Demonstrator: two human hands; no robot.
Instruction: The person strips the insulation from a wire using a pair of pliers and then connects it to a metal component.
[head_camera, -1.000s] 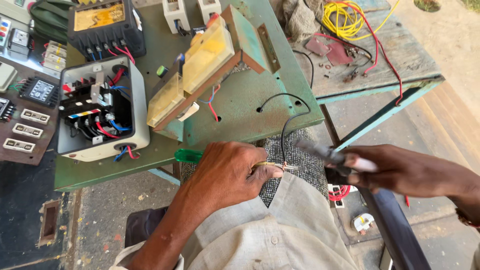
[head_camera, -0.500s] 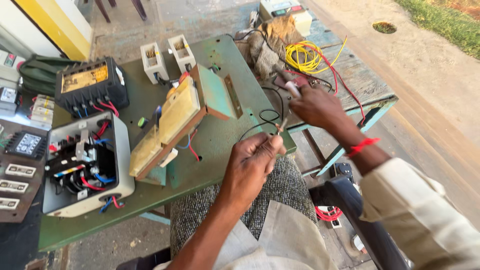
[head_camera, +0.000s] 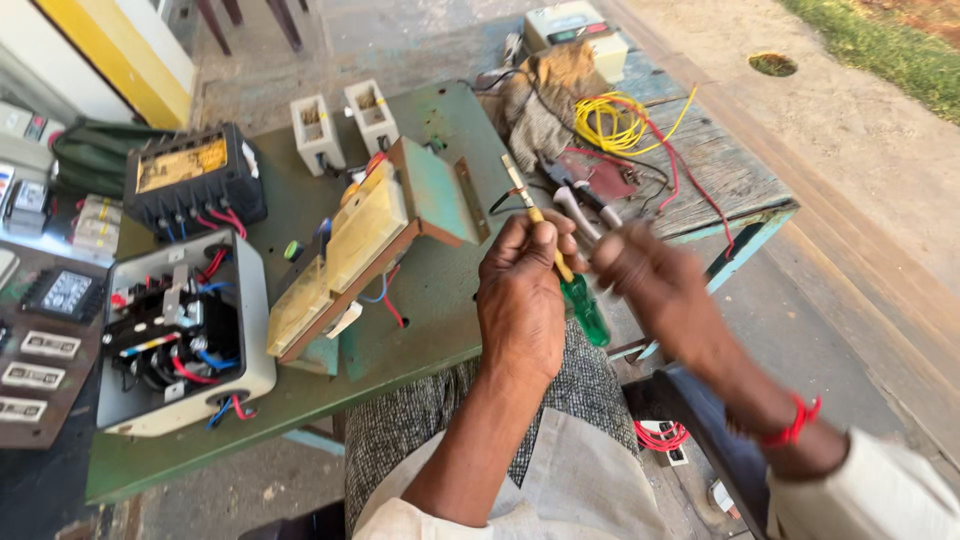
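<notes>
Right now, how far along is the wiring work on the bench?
Looks done: the white starter box lies open with red, blue and black wires fitted inside. In hand: the left hand holds a green-handled screwdriver in a closed grip; the right hand is blurred beside it, so its grip is unclear. Left, by the look of it: the yellow wire coil lies loose on the green table.

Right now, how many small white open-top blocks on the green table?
2: left white block and right white block, side by side at the green table far edge. Others may be hidden.
</notes>
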